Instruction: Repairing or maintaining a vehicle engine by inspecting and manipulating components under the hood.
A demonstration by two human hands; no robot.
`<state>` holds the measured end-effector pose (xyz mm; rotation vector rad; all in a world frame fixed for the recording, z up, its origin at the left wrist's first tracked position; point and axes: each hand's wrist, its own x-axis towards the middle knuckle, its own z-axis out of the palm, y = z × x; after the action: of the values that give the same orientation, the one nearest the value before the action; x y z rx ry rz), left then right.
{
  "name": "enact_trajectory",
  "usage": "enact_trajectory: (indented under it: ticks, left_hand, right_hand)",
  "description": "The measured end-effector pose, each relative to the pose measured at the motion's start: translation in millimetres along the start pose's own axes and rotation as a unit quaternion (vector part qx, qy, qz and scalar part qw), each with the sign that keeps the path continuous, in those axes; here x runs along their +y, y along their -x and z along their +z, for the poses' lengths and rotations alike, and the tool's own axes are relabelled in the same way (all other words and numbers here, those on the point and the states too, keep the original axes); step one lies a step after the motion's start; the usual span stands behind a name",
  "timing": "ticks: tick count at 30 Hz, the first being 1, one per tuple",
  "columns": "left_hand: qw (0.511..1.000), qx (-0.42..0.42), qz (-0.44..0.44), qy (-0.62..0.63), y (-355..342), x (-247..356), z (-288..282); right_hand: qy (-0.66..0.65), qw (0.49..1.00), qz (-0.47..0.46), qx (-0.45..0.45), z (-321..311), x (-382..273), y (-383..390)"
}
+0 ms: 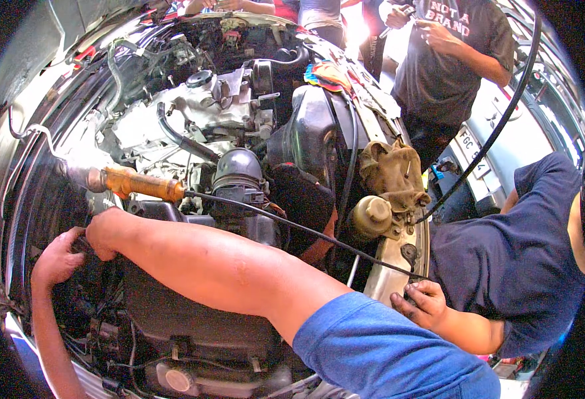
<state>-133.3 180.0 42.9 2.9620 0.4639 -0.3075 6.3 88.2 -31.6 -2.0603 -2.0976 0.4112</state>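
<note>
My left hand (58, 258) reaches up from the lower left, its fingers bent inward beside the dark front panel of the engine bay. My right hand (102, 234) comes in from the right, the arm in a blue sleeve, and meets it there with curled fingers. Whatever lies between the two hands is hidden. Just above them rests a work lamp (145, 185) with an orange handle, glowing at its left end. Its black cord (292, 229) runs off to the right. Below my right forearm is a large black plastic cover (199, 319).
The engine (173, 113) fills the far side, with a black intake elbow (238, 169). At right, a brown cloth (391, 174) and a round brownish cap (372, 216) sit on the fender edge. A co-worker's hand (425, 302) lies near the cord; another person (445, 66) stands beyond.
</note>
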Motion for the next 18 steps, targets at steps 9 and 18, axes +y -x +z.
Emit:
enact_trajectory:
  ticks: [9, 18]
  left_hand:
    - [0.999, 0.002, 0.014, 0.031, 1.2, 5.8, -0.9]
    - [0.998, -0.012, 0.039, 0.048, -5.0, -5.7, 4.0]
  right_hand:
    - [-0.02, 0.999, 0.012, 0.036, 2.6, -0.5, 5.6]
    - [-0.026, 1.0, 0.005, 0.008, -0.7, -2.2, 9.2]
